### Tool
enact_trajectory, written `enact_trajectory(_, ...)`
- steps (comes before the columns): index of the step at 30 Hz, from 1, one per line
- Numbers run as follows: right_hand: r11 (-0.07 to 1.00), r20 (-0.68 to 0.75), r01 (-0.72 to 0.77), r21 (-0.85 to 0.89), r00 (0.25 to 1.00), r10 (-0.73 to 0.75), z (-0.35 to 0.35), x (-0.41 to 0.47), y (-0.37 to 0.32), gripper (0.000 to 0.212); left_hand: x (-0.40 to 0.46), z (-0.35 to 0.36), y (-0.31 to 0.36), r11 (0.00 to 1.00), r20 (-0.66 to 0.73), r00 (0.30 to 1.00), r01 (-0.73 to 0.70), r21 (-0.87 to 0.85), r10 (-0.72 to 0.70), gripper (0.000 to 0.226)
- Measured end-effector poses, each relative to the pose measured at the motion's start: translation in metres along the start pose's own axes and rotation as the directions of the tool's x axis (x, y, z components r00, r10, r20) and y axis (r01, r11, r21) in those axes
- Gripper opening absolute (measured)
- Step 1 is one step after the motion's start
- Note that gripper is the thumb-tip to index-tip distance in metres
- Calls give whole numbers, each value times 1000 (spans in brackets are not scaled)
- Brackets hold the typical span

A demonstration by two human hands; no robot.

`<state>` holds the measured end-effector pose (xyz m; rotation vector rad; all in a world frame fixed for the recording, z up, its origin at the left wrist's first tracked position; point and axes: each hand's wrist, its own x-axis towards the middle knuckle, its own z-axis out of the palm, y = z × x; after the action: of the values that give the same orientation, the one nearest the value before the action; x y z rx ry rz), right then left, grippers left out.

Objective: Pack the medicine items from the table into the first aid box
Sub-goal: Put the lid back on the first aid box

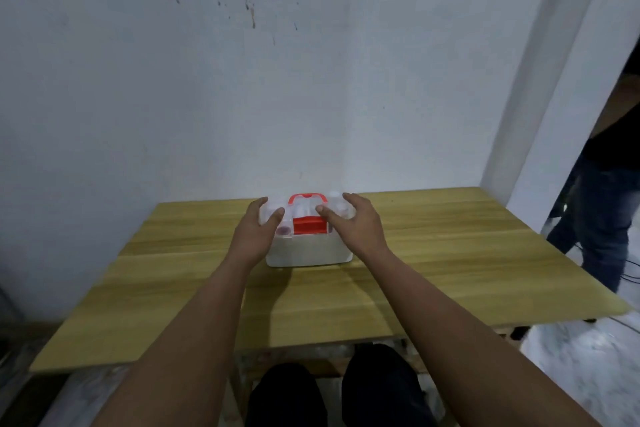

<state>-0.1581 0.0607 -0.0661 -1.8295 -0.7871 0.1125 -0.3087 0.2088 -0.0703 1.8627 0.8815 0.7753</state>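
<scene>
A white first aid box with a clear lid, a red handle and a red front latch stands at the middle of the wooden table, its lid down. My left hand lies on the lid's left end with thumb and fingers spread over the corner. My right hand covers the lid's right end the same way, thumb near the latch. Small bottles show dimly through the lid. No loose medicine items are visible on the table.
A white wall stands right behind the table's far edge. A person in dark top and jeans stands at the right, past the table's corner, with cables on the floor nearby. My knees are under the near edge.
</scene>
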Motion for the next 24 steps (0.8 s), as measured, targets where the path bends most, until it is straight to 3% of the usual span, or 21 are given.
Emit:
enact_trajectory(6,999,73,9,44,997,-12,-1,-4,13,101,3,5,-5,999,-50,999,2,-40,-4,60)
enact_trajectory(12,1000,10,6,26,1000,-6,13,1,16,108,7,10,-10,993,-61,998,28,-115,-35,71)
enact_trajectory(18,985,53,-124,124,992,118,19,29,26,116,32,23,-5,988,-31,999,34,-150,-39,51)
enact_trajectory(24,978,80,-143,149,988,132,22,81,45,126,82,38,-3,987,-7,996,82,-136,-84,78)
